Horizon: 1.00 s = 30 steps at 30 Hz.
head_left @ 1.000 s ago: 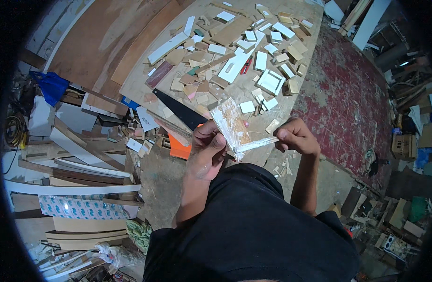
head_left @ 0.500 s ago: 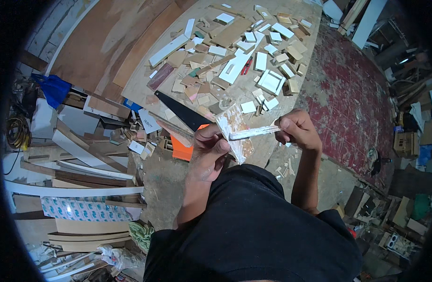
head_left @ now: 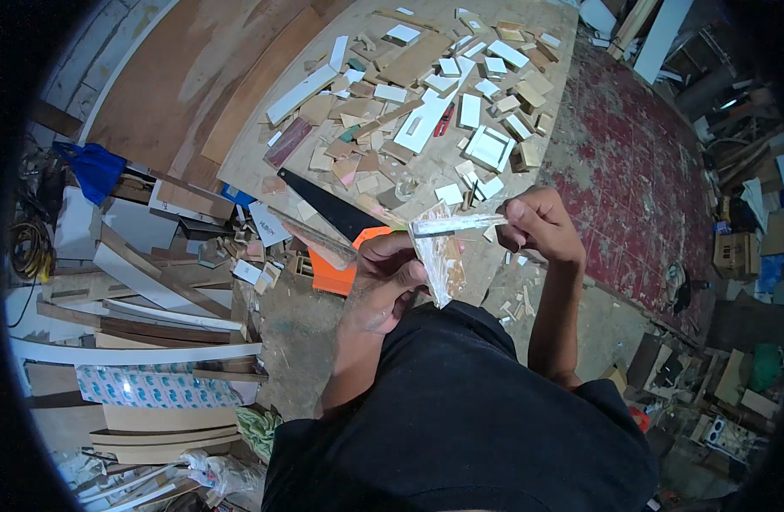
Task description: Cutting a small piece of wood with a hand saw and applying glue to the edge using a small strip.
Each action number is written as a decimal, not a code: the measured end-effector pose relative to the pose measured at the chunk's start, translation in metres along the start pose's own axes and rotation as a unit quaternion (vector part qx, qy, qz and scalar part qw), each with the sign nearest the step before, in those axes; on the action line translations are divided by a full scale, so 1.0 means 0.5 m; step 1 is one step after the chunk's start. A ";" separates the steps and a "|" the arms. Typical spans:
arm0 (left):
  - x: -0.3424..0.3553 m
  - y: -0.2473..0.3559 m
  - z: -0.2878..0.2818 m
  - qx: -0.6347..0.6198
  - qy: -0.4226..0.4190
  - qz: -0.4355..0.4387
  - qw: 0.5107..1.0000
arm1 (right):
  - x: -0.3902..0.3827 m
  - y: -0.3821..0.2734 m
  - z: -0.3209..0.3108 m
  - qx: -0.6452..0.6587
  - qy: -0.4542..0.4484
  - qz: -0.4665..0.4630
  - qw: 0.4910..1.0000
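Observation:
My left hand [head_left: 382, 282] is closed on the left edge of a small wood piece [head_left: 444, 266] smeared with white paste, its fingers and thumb pinching it. In my right hand [head_left: 541, 226] the fingers grip one end of a thin wooden stick [head_left: 467, 223], also coated white. The stick's other end lies against the far edge of the smeared piece. Just beyond my left hand is a handsaw [head_left: 331, 207] with a dark blade; its orange handle is beside that hand, over the bench edge.
Many white and brown wood offcuts [head_left: 423, 121] cover the workbench [head_left: 251, 145] ahead. A red tool [head_left: 444, 119] lies among them. Curved boards [head_left: 136, 348] are stacked at left. Right of the bench is a worn red floor [head_left: 622, 179]. A cardboard box [head_left: 736, 261] stands far right.
The stick has moved from across the middle of the wood piece to its far edge. The piece has turned and tilted in my left hand, and my right hand has risen slightly.

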<state>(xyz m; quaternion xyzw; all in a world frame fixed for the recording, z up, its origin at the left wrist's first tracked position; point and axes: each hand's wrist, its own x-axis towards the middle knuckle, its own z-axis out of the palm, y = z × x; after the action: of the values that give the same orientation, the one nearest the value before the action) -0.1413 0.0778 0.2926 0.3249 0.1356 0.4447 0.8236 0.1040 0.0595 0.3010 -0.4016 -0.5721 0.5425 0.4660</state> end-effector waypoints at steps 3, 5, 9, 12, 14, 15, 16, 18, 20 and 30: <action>-0.005 -0.014 -0.029 0.010 0.011 0.007 1.000 | -0.004 0.003 -0.014 -0.015 -0.030 -0.008 0.999; 0.002 -0.002 -0.012 0.016 0.024 -0.002 1.000 | -0.015 0.010 -0.029 -0.044 -0.102 0.028 0.993; 0.003 -0.015 -0.037 0.041 0.031 -0.009 0.999 | -0.012 0.017 -0.033 0.039 -0.065 0.001 0.997; 0.004 -0.009 -0.034 0.032 0.028 -0.073 0.996 | 0.008 0.003 -0.021 -0.005 0.026 0.054 0.998; 0.005 -0.023 -0.031 0.026 0.042 -0.039 0.998 | 0.005 0.019 -0.034 -0.018 -0.019 0.066 0.997; 0.005 -0.029 -0.032 0.019 0.056 -0.005 0.998 | 0.002 0.028 -0.041 -0.032 -0.064 0.077 0.994; 0.002 -0.031 -0.043 0.018 0.059 -0.004 0.998 | -0.002 0.035 -0.044 -0.012 -0.109 0.073 0.991; -0.003 -0.027 -0.068 0.022 0.066 -0.037 0.997 | -0.011 0.043 -0.047 0.006 -0.135 0.101 0.986; 0.011 -0.021 -0.049 0.011 0.085 -0.028 0.996 | -0.026 0.063 -0.051 0.031 -0.141 0.124 0.982; 0.013 -0.006 -0.104 -0.034 0.082 -0.008 0.996 | 0.026 0.097 -0.009 0.047 -0.134 0.174 0.974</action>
<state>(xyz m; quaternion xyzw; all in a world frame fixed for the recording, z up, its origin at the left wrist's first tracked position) -0.1621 0.1033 0.2520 0.2577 0.1900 0.4676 0.8239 0.1027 0.0777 0.2537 -0.3969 -0.5245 0.6902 0.3017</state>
